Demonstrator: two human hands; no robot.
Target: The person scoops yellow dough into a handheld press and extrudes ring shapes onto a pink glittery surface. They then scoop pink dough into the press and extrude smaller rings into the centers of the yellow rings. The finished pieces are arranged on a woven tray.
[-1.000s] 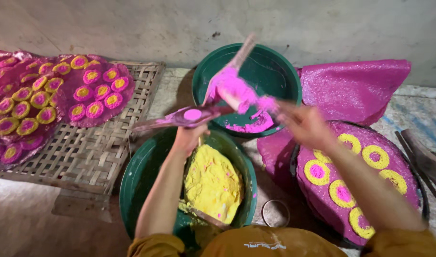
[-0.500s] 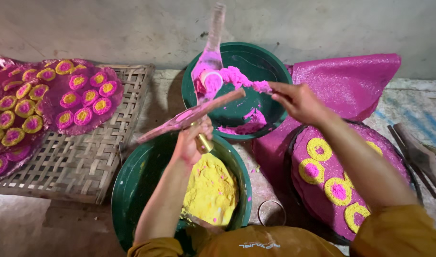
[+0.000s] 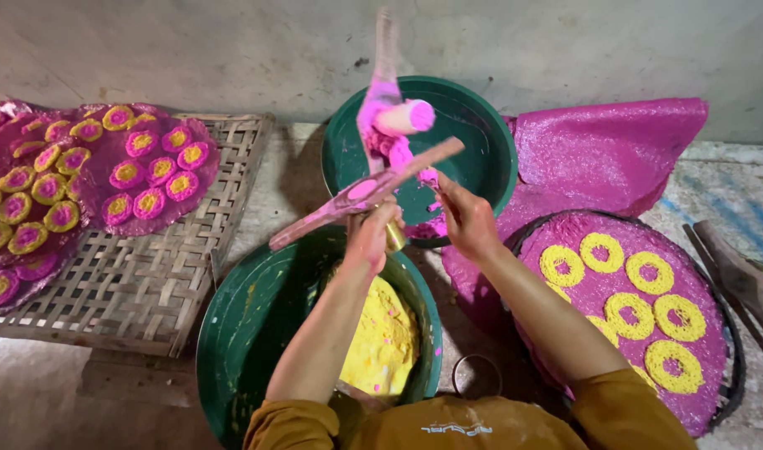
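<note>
- Head view: the left hand (image 3: pixel 373 237) gripped the wooden press (image 3: pixel 360 193), fingers closed, above the yellow-dough basin (image 3: pixel 240 333).
- The right hand (image 3: pixel 465 218), closed on the press's far end, risked dropping pink dough (image 3: pixel 390 125) into the yellow.

Both hands (image 3: pixel 373 237) (image 3: pixel 467 218) gripping pink wooden press (image 3: pixel 366 190) above green basins (image 3: pixel 473 142), yellow dough (image 3: pixel 385 342)

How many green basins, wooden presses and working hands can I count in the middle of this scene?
Green basins: 2, the near basin with yellow dough, the far basin with pink dough
Wooden press, stained pink: 1
Hands: 2, the left hand gripping the press, the right hand beside it
Total: 5
</note>
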